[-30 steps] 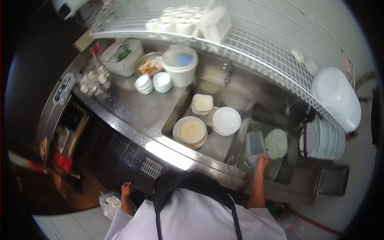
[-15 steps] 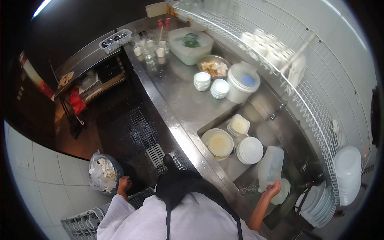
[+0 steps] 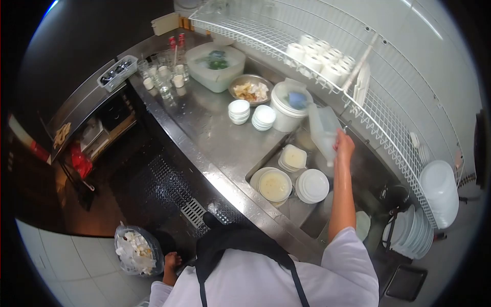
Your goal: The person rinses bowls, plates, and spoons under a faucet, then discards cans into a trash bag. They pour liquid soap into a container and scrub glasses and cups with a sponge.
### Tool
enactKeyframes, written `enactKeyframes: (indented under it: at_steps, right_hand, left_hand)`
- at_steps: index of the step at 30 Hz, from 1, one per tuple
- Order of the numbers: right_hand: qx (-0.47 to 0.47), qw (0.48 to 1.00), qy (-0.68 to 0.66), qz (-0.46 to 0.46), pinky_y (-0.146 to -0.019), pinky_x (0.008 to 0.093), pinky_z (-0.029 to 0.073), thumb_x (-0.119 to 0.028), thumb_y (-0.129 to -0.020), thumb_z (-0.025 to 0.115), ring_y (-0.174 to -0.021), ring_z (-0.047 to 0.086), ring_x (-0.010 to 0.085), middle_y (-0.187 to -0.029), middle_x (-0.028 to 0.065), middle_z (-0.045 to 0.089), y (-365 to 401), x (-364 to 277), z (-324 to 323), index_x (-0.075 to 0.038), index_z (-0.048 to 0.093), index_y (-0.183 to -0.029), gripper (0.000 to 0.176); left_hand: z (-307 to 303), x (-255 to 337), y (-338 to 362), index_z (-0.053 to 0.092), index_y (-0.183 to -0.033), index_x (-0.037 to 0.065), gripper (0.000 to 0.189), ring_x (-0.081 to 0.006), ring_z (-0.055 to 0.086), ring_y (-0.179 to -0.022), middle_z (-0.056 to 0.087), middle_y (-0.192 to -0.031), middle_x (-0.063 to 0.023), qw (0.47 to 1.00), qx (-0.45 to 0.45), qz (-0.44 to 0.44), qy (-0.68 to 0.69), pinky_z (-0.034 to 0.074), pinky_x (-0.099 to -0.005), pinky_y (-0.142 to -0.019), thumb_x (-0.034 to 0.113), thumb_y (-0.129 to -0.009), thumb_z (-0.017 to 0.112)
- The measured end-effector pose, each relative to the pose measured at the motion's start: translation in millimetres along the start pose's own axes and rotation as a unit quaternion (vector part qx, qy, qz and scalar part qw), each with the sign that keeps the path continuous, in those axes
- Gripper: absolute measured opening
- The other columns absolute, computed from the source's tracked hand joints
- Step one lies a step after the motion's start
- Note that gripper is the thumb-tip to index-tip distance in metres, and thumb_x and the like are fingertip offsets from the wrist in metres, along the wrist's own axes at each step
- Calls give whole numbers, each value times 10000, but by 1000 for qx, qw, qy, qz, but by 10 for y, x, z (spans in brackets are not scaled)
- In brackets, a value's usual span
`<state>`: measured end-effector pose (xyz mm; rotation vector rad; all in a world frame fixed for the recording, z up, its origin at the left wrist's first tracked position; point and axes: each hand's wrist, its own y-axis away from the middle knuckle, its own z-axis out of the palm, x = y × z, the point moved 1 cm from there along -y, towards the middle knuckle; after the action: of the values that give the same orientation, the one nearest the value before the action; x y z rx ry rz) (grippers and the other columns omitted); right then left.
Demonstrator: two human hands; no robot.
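Observation:
My right hand (image 3: 343, 145) is raised over the sink and grips a translucent plastic container (image 3: 323, 129), held up near the wire shelf (image 3: 358, 102). Below it in the sink basin (image 3: 266, 156) lie a stack of white plates (image 3: 313, 185), a bowl with beige liquid (image 3: 274, 185) and a square dish (image 3: 293, 157). My left hand (image 3: 171, 263) hangs low at my side beside a bin lined with a bag of white scraps (image 3: 135, 250); I cannot see whether it holds anything.
The steel counter (image 3: 204, 123) carries stacked small white bowls (image 3: 239, 110), a white bucket (image 3: 288, 106), a metal bowl of food scraps (image 3: 249, 90), a tub with greens (image 3: 216, 65) and glasses (image 3: 163, 77). White plates (image 3: 414, 230) stand at the right. A floor drain (image 3: 194, 211) lies below.
My right hand has lifted the plastic container from the right sink up and away toward the wire shelf. The view has shifted and my left hand has dropped lower beside the bin.

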<state>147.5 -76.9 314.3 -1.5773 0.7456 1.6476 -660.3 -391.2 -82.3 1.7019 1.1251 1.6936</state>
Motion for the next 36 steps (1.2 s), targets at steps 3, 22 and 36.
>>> enactKeyframes:
  at_steps: [3,22,36]
  right_hand:
    - [15,1000,19,-15,-500,244,381,-275,-844,791,-533,450,78,-633,-45,490,3,-49,233,-137,576,-690,298]
    - [305,950,62,25,-509,257,331,-257,-867,773,-589,406,36,-638,-74,479,2042,1044,-2839,-118,520,-667,351]
    - [40,664,744,63,-709,525,537,-389,-830,762,-816,699,431,-876,212,726,2092,2664,-3848,6,710,-843,399]
  left_hand:
    - [-109,20,43,606,-1214,93,284,-309,713,-753,703,-921,-144,999,25,-48,9,600,-471,-613,229,-966,577]
    - [1125,1605,-359,527,-890,136,208,-162,517,-554,514,-683,-17,974,-111,14,-199,419,-354,-471,300,-1008,578]
    - [703,1214,-552,682,-972,53,209,-133,559,-559,601,-689,-13,965,-55,190,-175,452,-305,-499,254,-990,627]
